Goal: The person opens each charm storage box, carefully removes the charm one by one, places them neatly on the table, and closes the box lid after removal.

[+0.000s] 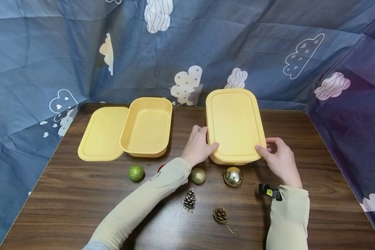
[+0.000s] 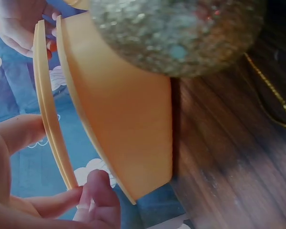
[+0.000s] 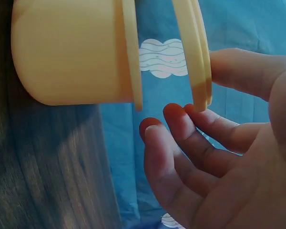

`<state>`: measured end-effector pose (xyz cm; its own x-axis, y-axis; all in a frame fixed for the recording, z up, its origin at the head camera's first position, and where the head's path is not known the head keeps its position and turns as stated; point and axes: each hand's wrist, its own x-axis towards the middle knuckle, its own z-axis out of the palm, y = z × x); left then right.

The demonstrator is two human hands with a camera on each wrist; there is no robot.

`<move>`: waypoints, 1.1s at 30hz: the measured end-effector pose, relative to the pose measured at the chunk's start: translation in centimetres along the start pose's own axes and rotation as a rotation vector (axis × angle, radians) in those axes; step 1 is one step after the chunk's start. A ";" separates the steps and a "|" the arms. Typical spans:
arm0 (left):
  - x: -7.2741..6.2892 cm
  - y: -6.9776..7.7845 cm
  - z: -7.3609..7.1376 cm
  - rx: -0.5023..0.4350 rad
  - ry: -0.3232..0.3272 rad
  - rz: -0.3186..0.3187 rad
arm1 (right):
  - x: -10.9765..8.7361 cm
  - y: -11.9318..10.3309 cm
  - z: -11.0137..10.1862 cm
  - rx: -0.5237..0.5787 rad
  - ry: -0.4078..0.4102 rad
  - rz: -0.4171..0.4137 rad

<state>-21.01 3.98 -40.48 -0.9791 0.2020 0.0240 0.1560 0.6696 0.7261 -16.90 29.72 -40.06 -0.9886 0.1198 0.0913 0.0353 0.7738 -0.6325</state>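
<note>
A yellow lid [image 1: 235, 121] is held just above the right yellow box, and both wrist views show a gap between lid [image 2: 48, 105] and box [image 2: 124, 109]. My left hand [image 1: 198, 146] grips the lid's left edge, thumb on top and fingers beneath. On the near right corner, my right hand [image 1: 279, 159] pinches the lid, its thumb on the upper face. In the right wrist view the lid [image 3: 195, 57] hangs apart from the box [image 3: 71, 52]. The inside of that box is hidden from the head view.
An open yellow box [image 1: 147, 130] stands at left beside another lid [image 1: 103, 133]. Nearer lie a green ball [image 1: 135, 173], a mostly hidden red ornament [image 1: 161, 168], a glittery gold ball [image 1: 198, 176], a shiny gold ball [image 1: 233, 176], and two pinecones, one frosted [image 1: 189, 198], one brown [image 1: 220, 215].
</note>
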 end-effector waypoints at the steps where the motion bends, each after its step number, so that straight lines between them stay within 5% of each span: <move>1: 0.0 -0.1 0.0 -0.003 -0.004 -0.003 | 0.0 0.0 0.0 -0.006 -0.007 0.000; 17: 0.4 -1.0 0.7 -0.029 -0.082 -0.069 | 0.3 0.5 0.9 -0.064 -0.088 -0.003; 33: 1.2 -1.5 1.0 -0.038 -0.101 -0.025 | 0.4 0.6 1.0 -0.030 -0.151 0.032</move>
<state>-22.29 3.89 -42.23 -0.9641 0.2580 -0.0624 0.1249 0.6483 0.7511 -17.44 29.56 -41.17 -0.9976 0.0516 -0.0473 0.0697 0.7895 -0.6098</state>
